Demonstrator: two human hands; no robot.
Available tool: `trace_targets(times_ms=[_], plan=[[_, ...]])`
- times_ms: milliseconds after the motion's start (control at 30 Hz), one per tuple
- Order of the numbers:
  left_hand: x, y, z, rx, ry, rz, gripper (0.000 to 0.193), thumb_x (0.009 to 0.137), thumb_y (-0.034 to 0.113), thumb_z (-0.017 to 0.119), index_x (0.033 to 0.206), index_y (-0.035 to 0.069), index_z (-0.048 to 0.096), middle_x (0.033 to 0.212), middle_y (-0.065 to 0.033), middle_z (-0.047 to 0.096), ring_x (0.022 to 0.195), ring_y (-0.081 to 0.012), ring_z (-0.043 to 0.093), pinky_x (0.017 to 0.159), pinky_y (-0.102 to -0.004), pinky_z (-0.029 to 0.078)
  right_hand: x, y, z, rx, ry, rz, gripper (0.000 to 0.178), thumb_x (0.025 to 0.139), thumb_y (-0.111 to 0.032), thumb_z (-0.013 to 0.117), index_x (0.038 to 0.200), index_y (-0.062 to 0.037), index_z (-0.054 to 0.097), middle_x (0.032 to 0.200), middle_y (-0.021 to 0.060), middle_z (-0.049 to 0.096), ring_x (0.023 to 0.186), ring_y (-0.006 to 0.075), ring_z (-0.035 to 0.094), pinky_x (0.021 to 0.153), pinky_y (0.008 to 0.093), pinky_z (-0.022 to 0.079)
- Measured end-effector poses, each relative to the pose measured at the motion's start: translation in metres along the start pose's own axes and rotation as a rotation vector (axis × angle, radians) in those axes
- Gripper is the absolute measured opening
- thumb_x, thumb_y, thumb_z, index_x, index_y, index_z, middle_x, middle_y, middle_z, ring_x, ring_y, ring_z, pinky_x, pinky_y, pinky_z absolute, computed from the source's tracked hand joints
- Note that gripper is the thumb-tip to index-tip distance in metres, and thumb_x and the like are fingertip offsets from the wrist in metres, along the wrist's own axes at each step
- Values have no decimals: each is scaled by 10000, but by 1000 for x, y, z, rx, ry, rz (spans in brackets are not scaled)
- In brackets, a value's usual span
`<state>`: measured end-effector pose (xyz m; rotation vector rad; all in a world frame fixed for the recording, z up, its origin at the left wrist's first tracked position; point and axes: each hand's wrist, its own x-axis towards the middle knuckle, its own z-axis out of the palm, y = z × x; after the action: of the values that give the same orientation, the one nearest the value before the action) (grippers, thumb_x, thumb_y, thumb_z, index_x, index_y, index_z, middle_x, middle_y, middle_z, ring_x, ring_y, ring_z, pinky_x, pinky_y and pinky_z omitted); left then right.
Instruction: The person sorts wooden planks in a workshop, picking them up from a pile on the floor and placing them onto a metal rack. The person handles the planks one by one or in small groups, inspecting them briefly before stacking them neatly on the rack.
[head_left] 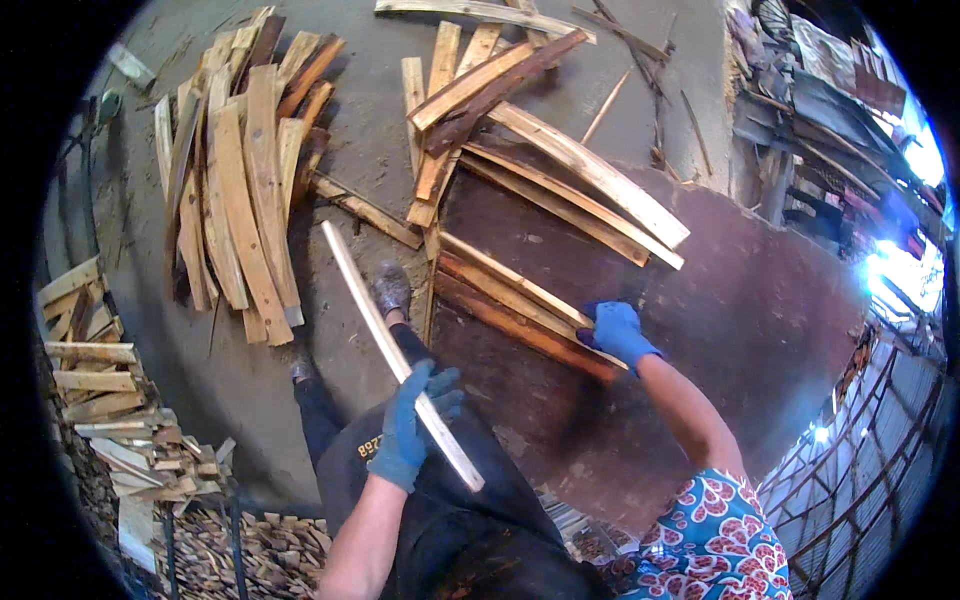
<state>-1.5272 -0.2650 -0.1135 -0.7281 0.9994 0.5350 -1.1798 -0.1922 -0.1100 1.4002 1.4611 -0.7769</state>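
Note:
My left hand (408,420), in a blue glove, is wrapped round a long pale wooden slat (360,292). The slat slants across my dark-trousered legs, its far end toward the upper left. To the right, my right hand (618,333), also gloved in blue, has its fingers curled over the near end of a wooden plank (520,282). That plank lies beside a reddish-brown plank (520,325) on a dark red sheet (735,290). The glove partly hides the plank's end.
Many planks form a stack (240,190) on the concrete floor at the far left. More planks (590,175) lie crossed ahead. Short wood offcuts (105,380) are piled at the left edge. Scrap (825,110) and metal bars (860,440) line the right.

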Motion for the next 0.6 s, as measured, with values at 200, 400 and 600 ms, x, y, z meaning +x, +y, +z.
trace_targets(times_ms=[200, 400, 600], plan=[[-1, -20, -1, -62, -150, -113, 435, 850, 279, 611, 1231, 127, 469, 1202, -148, 557, 1008, -288, 585, 839, -395, 485, -89, -69, -33, 1227, -206, 88, 325, 801, -297, 689, 894, 6, 619, 788, 9, 574, 708, 91, 503, 636, 262, 432], [1, -37, 0, -75, -275, -107, 551, 837, 263, 587, 1299, 22, 407, 1200, -165, 540, 1081, -280, 544, 961, -400, 432, -138, -154, 16, 1696, -296, -81, 322, 866, -215, 631, 1097, 6, 598, 929, 28, 616, 816, 113, 540, 744, 287, 460], [-8, -18, -9, -116, -223, -28, 538, 827, 235, 622, 1278, 33, 411, 1095, -159, 571, 1008, -291, 577, 885, -403, 476, -120, -132, 24, 1191, -306, -353, 422, 863, -316, 593, 1169, -26, 568, 1068, 129, 633, 1024, 145, 555, 897, 312, 433]])
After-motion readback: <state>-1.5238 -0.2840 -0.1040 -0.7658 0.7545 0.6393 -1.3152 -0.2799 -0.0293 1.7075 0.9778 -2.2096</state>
